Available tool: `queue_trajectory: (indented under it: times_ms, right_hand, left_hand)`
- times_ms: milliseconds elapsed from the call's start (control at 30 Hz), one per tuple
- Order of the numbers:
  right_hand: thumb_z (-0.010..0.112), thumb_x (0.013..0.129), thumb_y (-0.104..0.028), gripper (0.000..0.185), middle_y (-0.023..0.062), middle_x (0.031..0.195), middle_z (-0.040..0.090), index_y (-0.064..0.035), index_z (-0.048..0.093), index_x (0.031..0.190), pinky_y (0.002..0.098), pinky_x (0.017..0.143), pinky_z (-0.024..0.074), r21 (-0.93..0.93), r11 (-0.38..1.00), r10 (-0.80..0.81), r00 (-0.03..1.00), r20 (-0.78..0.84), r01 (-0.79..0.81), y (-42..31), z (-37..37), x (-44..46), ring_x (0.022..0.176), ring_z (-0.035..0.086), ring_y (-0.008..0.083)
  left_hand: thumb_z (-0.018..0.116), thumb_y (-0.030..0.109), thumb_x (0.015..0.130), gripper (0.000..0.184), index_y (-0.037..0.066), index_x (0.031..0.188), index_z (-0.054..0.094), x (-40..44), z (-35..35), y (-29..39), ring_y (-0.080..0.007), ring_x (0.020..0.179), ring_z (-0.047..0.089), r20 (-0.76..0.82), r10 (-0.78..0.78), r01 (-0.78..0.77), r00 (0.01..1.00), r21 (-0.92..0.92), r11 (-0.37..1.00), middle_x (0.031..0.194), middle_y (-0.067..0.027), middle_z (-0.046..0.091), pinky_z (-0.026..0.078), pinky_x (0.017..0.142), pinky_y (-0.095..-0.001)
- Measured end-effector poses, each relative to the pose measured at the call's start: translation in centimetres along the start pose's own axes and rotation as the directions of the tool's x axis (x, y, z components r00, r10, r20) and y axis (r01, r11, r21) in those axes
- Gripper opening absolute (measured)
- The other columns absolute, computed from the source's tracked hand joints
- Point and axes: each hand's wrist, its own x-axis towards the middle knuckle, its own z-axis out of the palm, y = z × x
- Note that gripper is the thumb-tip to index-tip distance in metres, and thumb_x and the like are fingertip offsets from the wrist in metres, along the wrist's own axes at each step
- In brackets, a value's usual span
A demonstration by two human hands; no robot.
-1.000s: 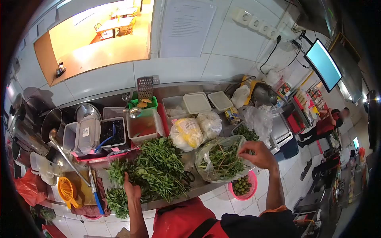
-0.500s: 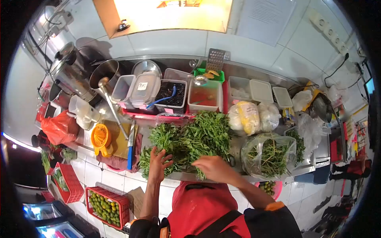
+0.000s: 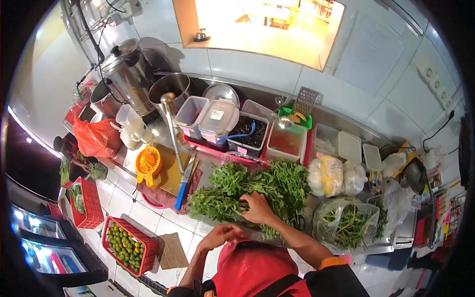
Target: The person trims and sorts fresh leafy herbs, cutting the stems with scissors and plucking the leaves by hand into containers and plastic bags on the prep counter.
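A large heap of leafy green herbs (image 3: pixel 227 198) lies along the front of the steel counter. My right hand (image 3: pixel 257 208) reaches into the heap with bent fingers closed on some of the greens; leaves partly hide its fingertips. My left hand (image 3: pixel 220 236) is off the counter's front edge, just above my red apron (image 3: pixel 257 262). Its fingers are loosely bent, and nothing shows in them. To the right of the heap, a clear plastic bag (image 3: pixel 346 222) holds more green stems.
A blue-handled knife (image 3: pixel 184 183) lies on a yellow cutting board (image 3: pixel 170 171), near an orange citrus juicer (image 3: pixel 148 163). Lidded tubs (image 3: pixel 217 119) and a container of dark contents (image 3: pixel 246 131) line the back. Below stands a red crate of green citrus (image 3: pixel 126 246).
My left hand has drawn back from the greens toward my apron, its spread fingers now bent. My right hand has moved onto the heap. The head view has turned and tilted.
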Motion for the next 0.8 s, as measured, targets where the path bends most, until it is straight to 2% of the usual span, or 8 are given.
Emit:
queue_trajectory:
  times_ms: [100,267,367,467,533,600,667,800]
  right_hand:
    - [0.066,0.069,-0.015,0.039,0.0188,0.094,0.061,-0.0018,0.059,0.106,0.0417,0.083,0.0422,0.265,0.959,0.081,0.994,0.070,-0.097,-0.5,-2.9,0.5,0.092,0.057,0.0307]
    - [0.061,0.076,-0.008,0.042,0.0061,0.095,0.062,-0.0021,0.058,0.118,0.0299,0.075,0.0432,0.662,0.745,0.038,0.996,0.077,-0.079,0.7,-4.2,0.7,0.083,0.054,0.0136]
    - [0.058,0.082,-0.007,0.039,0.0040,0.102,0.060,0.0017,0.054,0.119,0.0282,0.076,0.0447,0.733,0.573,0.164,0.928,0.336,-0.366,0.9,-5.6,0.5,0.086,0.055,0.0094]
    - [0.058,0.082,-0.006,0.042,0.0047,0.102,0.061,0.0020,0.051,0.122,0.0288,0.078,0.0451,0.699,0.593,0.177,0.912,0.370,-0.399,1.8,-5.5,0.9,0.087,0.057,0.0123]
    - [0.060,0.082,-0.006,0.044,0.0059,0.104,0.060,0.0020,0.050,0.124,0.0294,0.082,0.0448,0.679,0.674,0.135,0.952,0.274,-0.291,1.8,-5.3,0.9,0.090,0.057,0.0146]
    - [0.061,0.081,-0.007,0.046,0.0071,0.105,0.060,0.0020,0.049,0.125,0.0300,0.086,0.0445,0.646,0.742,0.080,0.981,0.178,-0.178,1.0,-5.6,0.8,0.093,0.058,0.0169]
    - [0.065,0.079,-0.009,0.051,0.0102,0.109,0.060,0.0029,0.048,0.125,0.0303,0.094,0.0417,0.474,0.880,0.030,0.995,-0.092,0.017,-1.0,-7.1,0.2,0.102,0.058,0.0203]
    - [0.077,0.073,-0.020,0.065,0.0151,0.115,0.059,0.0044,0.046,0.125,0.0313,0.095,0.0422,0.299,0.954,0.044,0.996,-0.077,-0.019,-4.0,-7.3,-0.8,0.106,0.057,0.0223]
  left_hand:
    - [0.054,0.035,0.095,0.037,0.002,0.111,0.061,0.9,0.3,0.2,-0.0133,0.086,0.060,0.016,-0.085,0.084,0.996,0.036,0.996,0.097,-0.0053,0.066,0.050,0.075,-0.0292]
    - [0.059,0.044,0.090,0.053,-0.001,0.117,0.057,5.6,-0.6,-2.2,-0.0209,0.102,0.057,-0.359,0.169,-0.197,0.918,-0.043,0.979,0.107,-0.0095,0.064,0.043,0.091,-0.0353]
    - [0.059,0.039,0.091,0.049,-0.004,0.114,0.058,6.5,-0.2,1.9,-0.0196,0.096,0.057,-0.498,0.010,-0.061,0.867,-0.086,0.994,0.101,-0.0131,0.063,0.045,0.084,-0.0325]
    - [0.053,0.037,0.094,0.043,-0.001,0.112,0.061,8.0,-1.3,1.6,-0.0149,0.081,0.054,-0.448,-0.284,0.191,0.848,-0.242,0.951,0.093,-0.0102,0.061,0.042,0.069,-0.0282]
    - [0.046,0.042,0.096,0.049,-0.001,0.110,0.063,8.5,-0.7,0.9,-0.0102,0.072,0.048,-0.559,0.141,-0.149,0.817,0.032,0.988,0.087,-0.0088,0.060,0.037,0.060,-0.0266]
    - [0.042,0.050,0.095,0.059,-0.004,0.108,0.063,5.9,1.6,7.2,-0.0091,0.072,0.048,-0.585,0.106,-0.069,0.804,0.085,0.994,0.086,-0.0111,0.060,0.037,0.061,-0.0259]
    - [0.045,0.050,0.094,0.060,-0.006,0.111,0.060,5.2,2.5,8.9,-0.0127,0.081,0.053,-0.620,-0.006,-0.154,0.785,-0.205,0.967,0.094,-0.0147,0.061,0.042,0.070,-0.0266]
    - [0.051,0.051,0.092,0.063,-0.006,0.120,0.052,6.1,2.2,6.5,-0.0191,0.095,0.058,-0.663,-0.076,-0.184,0.744,-0.313,0.932,0.106,-0.0177,0.061,0.046,0.083,-0.0298]
